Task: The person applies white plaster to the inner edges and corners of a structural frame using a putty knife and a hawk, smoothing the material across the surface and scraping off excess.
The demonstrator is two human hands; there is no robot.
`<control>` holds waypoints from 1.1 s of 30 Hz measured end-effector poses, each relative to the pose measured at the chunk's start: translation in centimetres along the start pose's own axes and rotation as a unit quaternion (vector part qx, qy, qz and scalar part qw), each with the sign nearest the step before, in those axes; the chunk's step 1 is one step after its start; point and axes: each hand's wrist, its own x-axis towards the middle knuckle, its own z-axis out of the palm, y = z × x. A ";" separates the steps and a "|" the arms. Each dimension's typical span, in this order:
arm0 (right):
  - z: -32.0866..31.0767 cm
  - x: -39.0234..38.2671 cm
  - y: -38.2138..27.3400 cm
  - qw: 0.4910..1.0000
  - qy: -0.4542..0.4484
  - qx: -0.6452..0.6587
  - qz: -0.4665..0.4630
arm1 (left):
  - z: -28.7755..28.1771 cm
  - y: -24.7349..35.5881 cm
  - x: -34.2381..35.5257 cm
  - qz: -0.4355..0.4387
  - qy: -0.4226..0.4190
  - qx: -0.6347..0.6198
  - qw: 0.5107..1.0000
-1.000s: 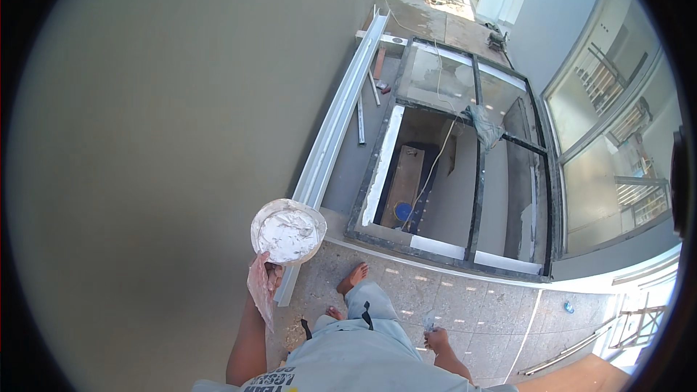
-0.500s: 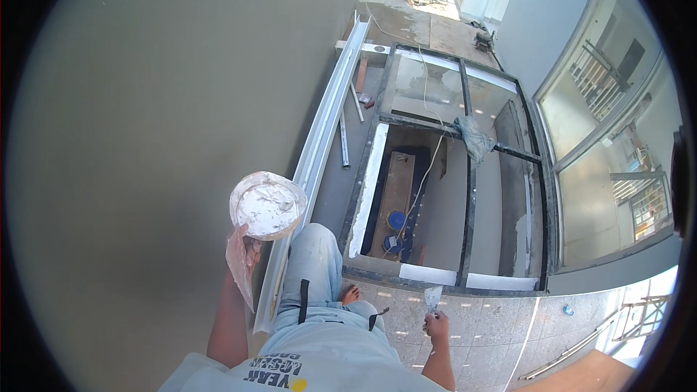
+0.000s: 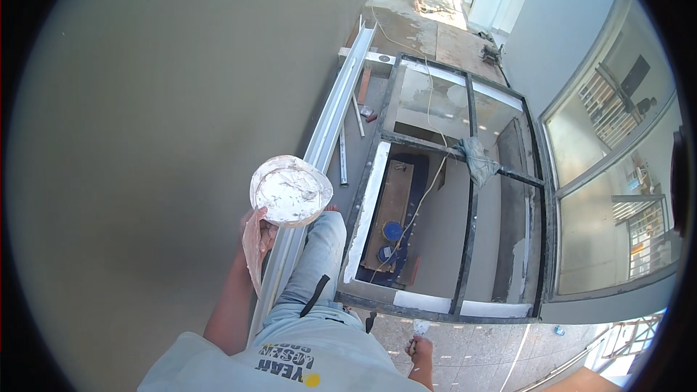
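Observation:
My left hand (image 3: 264, 231) grips the near side of a round tub (image 3: 290, 192) smeared with white paste. A crumpled, translucent pinkish plastic sheet (image 3: 252, 252) hangs from the same hand. The tub is in front of the plain grey wall (image 3: 145, 138), over a long white metal channel (image 3: 330, 127). Low and to the right, my right hand (image 3: 420, 350) is closed round the handle of a putty knife (image 3: 421, 327). Its blade points away from me and carries whitish residue.
Right of my leg lies an opening under a dark metal frame (image 3: 470, 210), with blue buckets (image 3: 392, 231) on a plank (image 3: 398, 181) below. A cord (image 3: 428, 192) and a grey plastic bag (image 3: 479, 161) cross the frame. Windows (image 3: 617, 196) stand at the right.
The tub in my left hand has moved right and slightly up in view. My right hand with the putty knife has dropped lower and left. My leg has shifted forward, and the view has moved too.

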 end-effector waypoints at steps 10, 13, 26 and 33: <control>24.1 0.9 -22.8 0.976 -0.097 -0.115 -0.160 | 3.5 1.5 24.2 -0.051 -0.006 0.049 0.998; 28.5 -2.6 -29.5 0.941 -0.057 -0.250 -0.223 | 5.3 6.1 29.6 -0.067 0.027 0.070 0.995; 35.3 -4.5 -36.0 0.951 0.067 -0.254 -0.162 | 12.5 18.4 43.0 -0.045 0.018 0.114 0.992; 33.5 -4.7 -32.2 0.970 0.106 -0.216 -0.042 | 16.4 18.6 47.4 -0.087 0.015 0.092 0.992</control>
